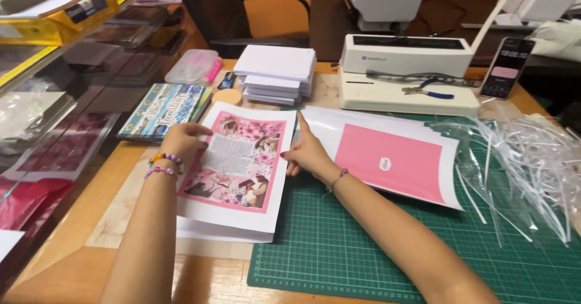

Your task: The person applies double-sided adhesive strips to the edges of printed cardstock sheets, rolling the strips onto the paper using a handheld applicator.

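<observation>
1. A spiral-bound booklet (162, 110) with a blue patterned cover is lying near the left edge of the tabletop (66, 243), just beside the paper stack.
2. The left hand (181, 142) is resting on the left edge of the top printed page (237, 162), fingers curled loosely over it and thumb pressing the sheet; it is touching the page, not clamping it.
3. That page, pink and floral with a text panel, is sitting on top of a stack of white sheets (224, 228), which is lying partly on the green cutting mat (339, 243).
4. The right hand (307, 153) is lying flat and open at the page's right edge, fingertips on the paper, holding nothing.
5. A fanned pile of pink-panelled sheets (387, 159) is lying to the right of that hand.
6. A white binding machine (405, 74) is standing at the far edge.
7. Clear plastic strips (526, 165) are lying heaped towards the right edge.
</observation>
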